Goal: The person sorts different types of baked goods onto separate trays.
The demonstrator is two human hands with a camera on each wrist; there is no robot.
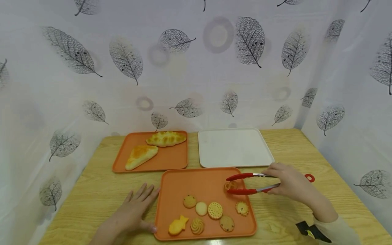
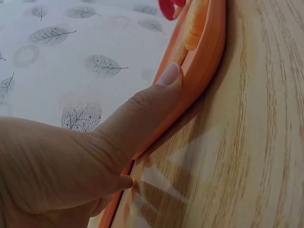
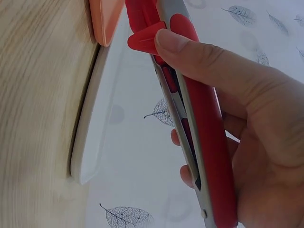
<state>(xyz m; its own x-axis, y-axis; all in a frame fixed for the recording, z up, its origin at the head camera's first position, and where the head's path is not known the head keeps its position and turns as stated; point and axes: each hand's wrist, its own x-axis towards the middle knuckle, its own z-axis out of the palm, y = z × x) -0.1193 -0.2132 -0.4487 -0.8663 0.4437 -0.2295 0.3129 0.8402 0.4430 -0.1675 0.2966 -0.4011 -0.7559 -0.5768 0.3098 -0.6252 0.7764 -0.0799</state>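
My right hand grips a pair of red-and-metal tongs, thumb along one arm in the right wrist view. In the head view the tongs' red tips stand apart around a pretzel-shaped cookie at the right side of the near orange tray. Fingers spread, my left hand lies at that tray's left edge; its thumb touches the rim in the left wrist view. Several other cookies lie on the tray, among them a fish-shaped one, a swirled one and a dotted round one.
Behind at the left, a second orange tray carries a braided bread and a triangular bread. A white tray stands at the back right. A leaf-printed curtain surrounds the wooden table at the back and sides.
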